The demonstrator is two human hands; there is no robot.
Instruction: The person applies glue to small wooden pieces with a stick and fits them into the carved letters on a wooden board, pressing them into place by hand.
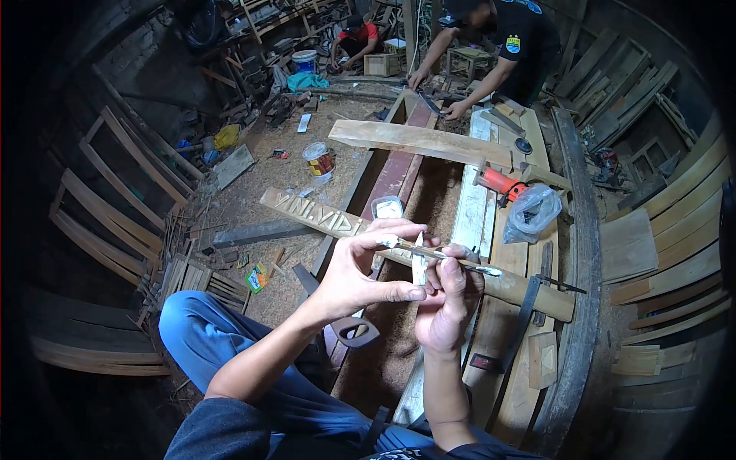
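In front of me, my left hand [368, 264] pinches a small light wooden piece [419, 264] between thumb and fingers, with white paste smeared on it. My right hand [445, 303] grips a thin stick [481, 268] whose right tip carries white paste. The stick crosses the wooden piece, and both hands nearly touch. Just behind them lies a long board [307, 211] bearing raised letters that read "VINI.VIDI"; my hands hide part of it. A small tub of white paste [387, 208] stands beyond my left fingers.
A red power tool [502, 184] and a plastic bag [533, 211] lie on planks at right. A curved board [414, 140] crosses the bench. A paint can [318, 159] stands left. One co-worker [506, 46] leans over the far end; another person [356, 42] crouches behind.
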